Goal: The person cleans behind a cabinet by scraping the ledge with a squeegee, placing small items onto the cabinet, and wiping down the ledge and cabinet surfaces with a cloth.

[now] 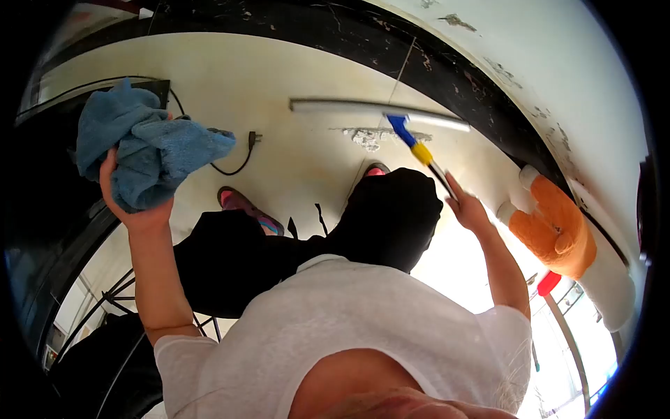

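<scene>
My left hand (148,213) is raised on the left with its fingers wrapped round a bunched blue cloth (150,150). The cloth hides most of those fingers. On the other side, my right hand (469,206) grips the dark handle of a squeegee (421,151). Its neck is blue and yellow, and its long grey blade (377,108) stretches across in front of me, smeared by motion. I cannot tell whether the blade touches the floor or wall. Just below it lies a patch of white flakes (366,138).
A dark baseboard (481,91) runs under a white wall (530,49) with peeling spots. A black cable ends in a plug (252,137) on the pale floor (230,66). An orange and white plush toy (558,227) lies at the right. Black furniture (49,167) stands at the left.
</scene>
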### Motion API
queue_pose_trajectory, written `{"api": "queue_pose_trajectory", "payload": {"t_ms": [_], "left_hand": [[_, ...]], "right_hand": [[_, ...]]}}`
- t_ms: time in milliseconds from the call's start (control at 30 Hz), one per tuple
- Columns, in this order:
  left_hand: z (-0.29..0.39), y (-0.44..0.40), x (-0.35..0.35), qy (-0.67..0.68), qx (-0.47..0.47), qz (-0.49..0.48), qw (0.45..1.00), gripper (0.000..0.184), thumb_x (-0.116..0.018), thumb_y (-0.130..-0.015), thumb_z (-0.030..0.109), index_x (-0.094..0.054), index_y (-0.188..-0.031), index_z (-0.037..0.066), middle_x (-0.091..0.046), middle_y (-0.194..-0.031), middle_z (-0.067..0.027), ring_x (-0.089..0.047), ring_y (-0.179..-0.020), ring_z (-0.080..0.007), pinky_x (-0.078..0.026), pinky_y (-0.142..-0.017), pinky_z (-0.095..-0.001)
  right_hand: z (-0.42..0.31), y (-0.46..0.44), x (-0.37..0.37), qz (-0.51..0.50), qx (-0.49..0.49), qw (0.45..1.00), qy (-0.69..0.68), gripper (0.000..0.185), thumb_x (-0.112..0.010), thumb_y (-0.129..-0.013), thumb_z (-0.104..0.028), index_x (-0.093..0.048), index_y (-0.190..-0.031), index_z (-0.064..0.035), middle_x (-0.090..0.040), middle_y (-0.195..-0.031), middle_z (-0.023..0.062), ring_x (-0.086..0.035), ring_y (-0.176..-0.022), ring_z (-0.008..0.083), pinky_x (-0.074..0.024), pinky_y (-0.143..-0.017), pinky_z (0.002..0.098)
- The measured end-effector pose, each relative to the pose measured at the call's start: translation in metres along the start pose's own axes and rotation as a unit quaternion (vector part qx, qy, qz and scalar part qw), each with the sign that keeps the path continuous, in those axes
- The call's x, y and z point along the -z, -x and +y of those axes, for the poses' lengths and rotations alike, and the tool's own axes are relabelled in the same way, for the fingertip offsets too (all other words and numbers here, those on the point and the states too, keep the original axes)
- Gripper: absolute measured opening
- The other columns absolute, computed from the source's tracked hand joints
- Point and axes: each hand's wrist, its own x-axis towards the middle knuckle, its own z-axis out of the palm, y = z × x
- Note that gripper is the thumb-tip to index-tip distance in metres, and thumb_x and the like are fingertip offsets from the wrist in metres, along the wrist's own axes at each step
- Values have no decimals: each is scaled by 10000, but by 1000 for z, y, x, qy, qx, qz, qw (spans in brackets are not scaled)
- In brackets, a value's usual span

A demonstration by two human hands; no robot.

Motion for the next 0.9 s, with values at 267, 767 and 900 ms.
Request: {"api": "queue_pose_trajectory", "payload": {"t_ms": [267, 767, 900], "left_hand": [[-12, 6, -20, -35, -31, 131, 990, 544, -397, -839, 342, -311, -1262, 12, -376, -1256, -195, -366, -1167, -341, -251, -1005, -430], [-18, -8, -10, -46, 5, 123, 991, 393, -467, -801, 281, -470, -1114, 43, -509, -1108, -96, -488, -1026, -239, -360, -904, -365], [-27, -14, -19, -44, 16, 129, 990, 346, -492, -794, 243, -490, -1083, 53, -529, -1064, -75, -499, -999, -221, -372, -889, -350]], "right_hand": [[-93, -146, 47, 126, 96, 983, -93, 587, -453, -838, -263, -146, -1337, -288, -576, -783, 253, -563, -746, 392, -435, -690, 443], [37, -61, -51, 171, -82, 973, -130, 608, -465, -845, -217, -126, -1345, -289, -561, -971, 252, -544, -876, 411, -446, -723, 436], [80, -78, -91, 255, -93, 950, -155, 649, -453, -838, -182, -62, -1351, -246, -577, -882, 248, -556, -785, 413, -445, -665, 458]]}}
